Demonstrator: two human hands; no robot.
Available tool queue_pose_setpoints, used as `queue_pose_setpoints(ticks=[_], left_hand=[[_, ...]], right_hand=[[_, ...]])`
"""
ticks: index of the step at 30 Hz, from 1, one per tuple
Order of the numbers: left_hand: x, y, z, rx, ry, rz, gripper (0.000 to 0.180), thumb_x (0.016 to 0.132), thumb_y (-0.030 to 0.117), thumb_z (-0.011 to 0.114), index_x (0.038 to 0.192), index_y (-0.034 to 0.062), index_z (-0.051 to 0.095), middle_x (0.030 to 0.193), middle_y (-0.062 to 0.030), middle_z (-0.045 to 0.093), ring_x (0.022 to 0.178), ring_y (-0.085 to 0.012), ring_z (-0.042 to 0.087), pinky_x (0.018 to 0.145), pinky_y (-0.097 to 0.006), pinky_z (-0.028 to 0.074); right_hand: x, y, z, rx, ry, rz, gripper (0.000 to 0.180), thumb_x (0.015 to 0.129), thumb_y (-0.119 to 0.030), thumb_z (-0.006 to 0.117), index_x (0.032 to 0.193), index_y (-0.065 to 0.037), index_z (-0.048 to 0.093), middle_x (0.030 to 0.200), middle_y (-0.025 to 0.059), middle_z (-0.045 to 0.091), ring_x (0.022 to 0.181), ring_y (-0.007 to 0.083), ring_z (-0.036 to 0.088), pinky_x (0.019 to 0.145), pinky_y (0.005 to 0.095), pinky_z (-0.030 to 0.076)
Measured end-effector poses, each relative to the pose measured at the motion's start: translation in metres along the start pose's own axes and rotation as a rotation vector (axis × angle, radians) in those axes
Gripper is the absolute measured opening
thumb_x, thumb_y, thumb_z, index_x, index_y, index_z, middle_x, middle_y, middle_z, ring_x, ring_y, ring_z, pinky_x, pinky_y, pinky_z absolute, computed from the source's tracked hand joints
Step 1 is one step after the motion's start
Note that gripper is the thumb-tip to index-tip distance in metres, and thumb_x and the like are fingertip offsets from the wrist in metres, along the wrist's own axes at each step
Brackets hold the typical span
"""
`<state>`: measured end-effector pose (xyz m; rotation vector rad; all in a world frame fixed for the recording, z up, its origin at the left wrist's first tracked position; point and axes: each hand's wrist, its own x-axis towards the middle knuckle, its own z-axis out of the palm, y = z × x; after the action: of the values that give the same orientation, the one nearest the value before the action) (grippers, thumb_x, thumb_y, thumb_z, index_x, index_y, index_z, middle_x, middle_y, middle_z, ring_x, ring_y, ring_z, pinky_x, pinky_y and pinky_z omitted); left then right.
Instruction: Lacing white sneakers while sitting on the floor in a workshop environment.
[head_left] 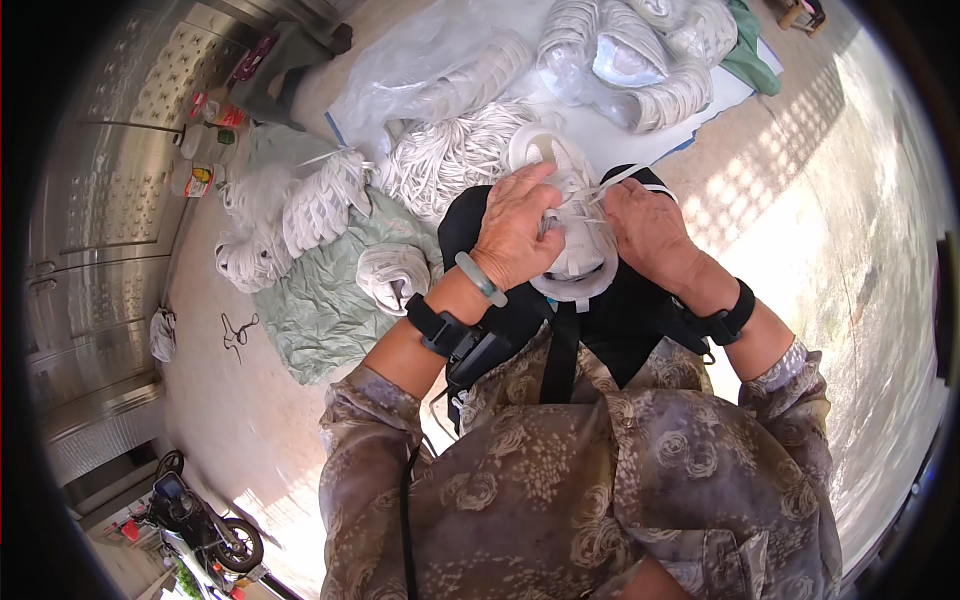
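Note:
A white shoe upper (pixel 578 258) rests on my lap, its collar toward me and its rounded toe end pointing away. My left hand (pixel 515 228) grips its left side, with the thumb and curled fingers pressed against the lacing area. On the other side my right hand (pixel 648 232) is closed, pinching a white shoelace (pixel 622 176) that runs across to the upper. Lace strands cross the middle of the upper between both hands. Part of the right fingertips is hidden behind the hand.
Ahead lies a heap of white laces (pixel 455 150). Stacked white uppers (pixel 325 205) and a rolled one (pixel 392 275) sit on a green sheet (pixel 325 318). More bundles (pixel 665 95) lie on plastic at the back. Metal doors (pixel 105 230) stand left; a motorcycle (pixel 205 525) is lower left.

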<state>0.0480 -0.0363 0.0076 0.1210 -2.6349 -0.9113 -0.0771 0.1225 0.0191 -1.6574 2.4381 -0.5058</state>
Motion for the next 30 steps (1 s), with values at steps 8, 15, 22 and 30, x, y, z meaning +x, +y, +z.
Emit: queue_pose_setpoints(ticks=[8, 15, 22, 30], left_hand=[[-0.008, -0.021, 0.003, -0.044, 0.148, -0.121, 0.022, 0.068, 0.009, 0.057, 0.089, 0.0040, 0.056, 0.107, -0.0145, 0.056, 0.105, -0.0322, 0.049, 0.091, -0.042, 0.035], [-0.001, -0.022, 0.001, 0.192, -0.080, -0.190, 0.021, 0.068, 0.008, 0.055, 0.088, 0.0065, 0.055, 0.096, -0.0112, 0.056, 0.101, -0.0297, 0.049, 0.091, -0.042, 0.033], [0.017, -0.015, -0.017, 0.036, -0.033, 0.047, 0.011, 0.071, 0.003, 0.057, 0.081, 0.0045, 0.052, 0.069, -0.0082, 0.054, 0.065, -0.0293, 0.054, 0.071, -0.037, 0.043], [0.022, -0.016, -0.070, -1.052, 0.085, -0.390, 0.009, 0.087, 0.007, 0.053, 0.091, 0.0016, 0.058, 0.074, -0.0009, 0.057, 0.060, -0.0095, 0.052, 0.066, -0.029, 0.047]], right_hand=[[-0.113, 0.142, -0.004, -0.318, -0.115, 0.291, 0.007, 0.079, -0.006, 0.053, 0.084, -0.008, 0.048, 0.078, 0.0096, 0.053, 0.082, 0.0258, 0.052, 0.077, 0.0355, 0.034], [-0.116, 0.150, 0.015, -0.292, -0.276, 0.362, 0.008, 0.080, -0.010, 0.056, 0.087, -0.009, 0.054, 0.086, 0.0083, 0.055, 0.086, 0.0254, 0.056, 0.076, 0.0370, 0.042], [-0.027, 0.043, 0.004, 0.217, 0.185, -0.176, 0.023, 0.080, -0.015, 0.058, 0.100, -0.004, 0.056, 0.094, 0.0115, 0.058, 0.092, 0.0303, 0.053, 0.082, 0.0410, 0.039], [-0.025, 0.032, 0.003, 0.552, 0.231, 0.012, 0.008, 0.081, -0.010, 0.057, 0.081, -0.002, 0.055, 0.071, 0.0136, 0.055, 0.065, 0.0323, 0.054, 0.056, 0.0365, 0.043]])
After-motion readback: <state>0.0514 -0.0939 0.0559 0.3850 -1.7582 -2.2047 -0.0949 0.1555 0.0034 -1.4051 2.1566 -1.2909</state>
